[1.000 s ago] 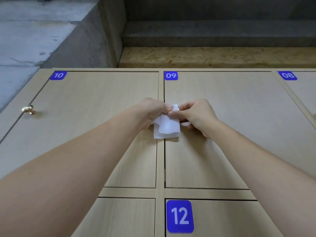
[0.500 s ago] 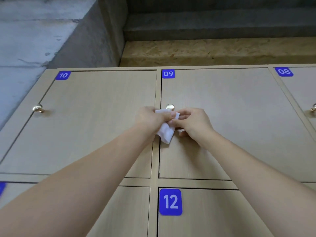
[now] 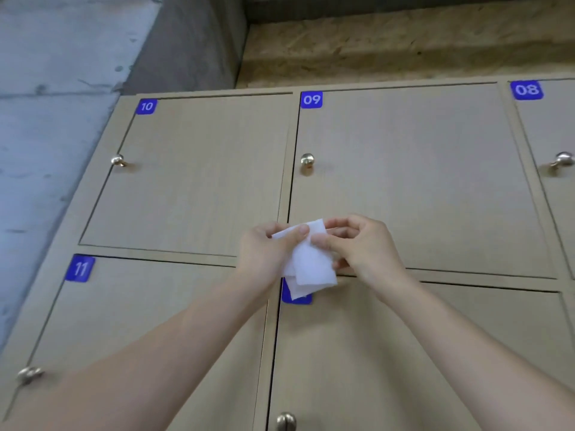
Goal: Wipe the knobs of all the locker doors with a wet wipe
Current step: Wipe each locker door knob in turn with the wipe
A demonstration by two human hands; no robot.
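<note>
Both hands meet in front of a bank of pale wooden lockers, sharing one white wet wipe (image 3: 306,259). On the left side, the left hand (image 3: 264,248) pinches the wipe's upper edge between thumb and curled fingers. Its bare forearm reaches in from the lower left corner. The wipe hangs folded between the hands, and its bottom corner covers most of a blue number label (image 3: 297,298) on the lower middle door. On the right side, the right hand (image 3: 362,244) pinches the wipe's right edge with thumb and fingertips, its forearm entering from the lower right.

From left to right across the top row, door 10 (image 3: 193,175) carries a brass knob (image 3: 117,160) near its left edge, door 09 (image 3: 420,181) has its knob (image 3: 307,159) near its left edge well above the hands, and door 08 (image 3: 553,135) shows a knob (image 3: 563,159) at the frame's right edge. Below, door 11 (image 3: 149,312) has a knob (image 3: 29,374) at far left, and the lower middle door's knob (image 3: 286,420) sits at the bottom edge. None of the knobs is touched. A grey concrete wall (image 3: 62,88) stands to the left of the lockers, and a rough chipboard panel (image 3: 404,45) runs above them.
</note>
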